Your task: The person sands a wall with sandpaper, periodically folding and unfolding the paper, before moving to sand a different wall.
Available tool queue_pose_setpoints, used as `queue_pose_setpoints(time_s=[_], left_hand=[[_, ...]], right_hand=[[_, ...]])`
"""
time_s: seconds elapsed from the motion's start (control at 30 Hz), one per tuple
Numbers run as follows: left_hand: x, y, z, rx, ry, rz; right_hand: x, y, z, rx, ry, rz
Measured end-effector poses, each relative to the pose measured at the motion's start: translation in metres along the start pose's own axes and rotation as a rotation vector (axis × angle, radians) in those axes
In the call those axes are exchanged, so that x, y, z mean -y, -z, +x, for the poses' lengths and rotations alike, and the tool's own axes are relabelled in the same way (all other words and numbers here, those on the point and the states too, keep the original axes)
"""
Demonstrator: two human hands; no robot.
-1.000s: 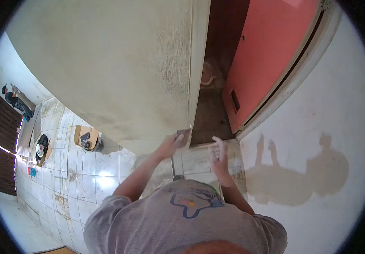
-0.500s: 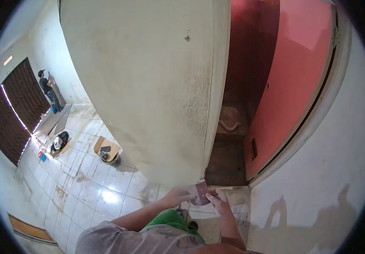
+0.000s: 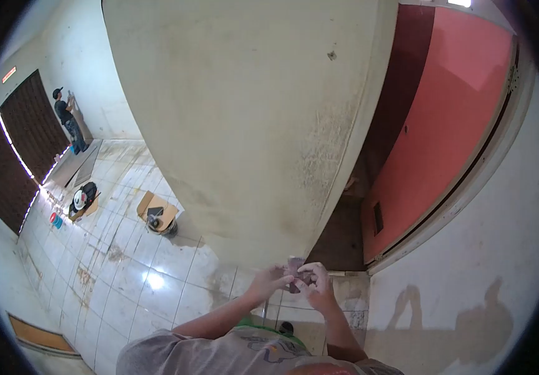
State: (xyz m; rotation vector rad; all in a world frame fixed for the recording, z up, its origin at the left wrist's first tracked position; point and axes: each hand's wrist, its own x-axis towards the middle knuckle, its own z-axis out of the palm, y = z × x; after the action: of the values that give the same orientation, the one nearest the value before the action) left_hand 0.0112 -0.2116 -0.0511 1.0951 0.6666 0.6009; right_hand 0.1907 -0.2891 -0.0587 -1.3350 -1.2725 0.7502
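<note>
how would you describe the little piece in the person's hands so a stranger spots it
Find the big cream wall that ends beside the red door. Below its corner the left hand and right hand meet, pinching a small reddish-brown sheet between them. It is the only dark, flat scrap being held, unlike the cardboard box on the tiles.

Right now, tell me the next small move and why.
Probably shift the small brown sheet into one hand's grip: left hand and right hand both pinch it, just clear of the wall, whose corner edge looks scuffed.
</note>
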Motion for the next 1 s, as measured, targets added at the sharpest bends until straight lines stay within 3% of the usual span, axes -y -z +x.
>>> queue_pose_setpoints(time_s=[0.07,0.17,0.2,0.3,0.33,0.43,0.53,0.7,0.9,1.0], left_hand=[[-0.001,0.02,0.012,0.001,0.021,-0.012],[-0.009,0.051,0.035,-0.059,0.082,-0.157],[-0.033,0.05,0.035,-0.177,0.117,-0.089],[-0.036,0.1,0.07,0.129,0.15,-0.464],[-0.046,0.111,0.081,0.247,0.151,-0.526],[-0.071,0.149,0.101,0.404,0.211,-0.645],[-0.092,0.166,0.112,0.447,0.228,-0.547],[-0.085,0.189,0.129,0.606,0.328,-0.468],[-0.081,0.188,0.127,0.537,0.472,-0.504],[-0.096,0.187,0.133,0.653,0.423,-0.329]], right_hand=[[-0.003,-0.016,0.014,-0.039,0.066,-0.155],[0.005,-0.043,0.038,-0.172,-0.091,-0.343],[0.0,-0.056,0.047,-0.237,-0.156,-0.342],[0.044,-0.08,0.082,-0.152,0.139,-0.146],[0.028,-0.085,0.092,-0.006,0.02,0.016],[0.053,-0.103,0.13,0.028,0.053,-0.076],[0.058,-0.126,0.15,-0.172,0.256,-0.193],[0.051,-0.144,0.147,-0.25,0.235,-0.245],[0.059,-0.14,0.146,-0.239,0.164,-0.274],[0.061,-0.134,0.149,-0.273,0.169,-0.309]])
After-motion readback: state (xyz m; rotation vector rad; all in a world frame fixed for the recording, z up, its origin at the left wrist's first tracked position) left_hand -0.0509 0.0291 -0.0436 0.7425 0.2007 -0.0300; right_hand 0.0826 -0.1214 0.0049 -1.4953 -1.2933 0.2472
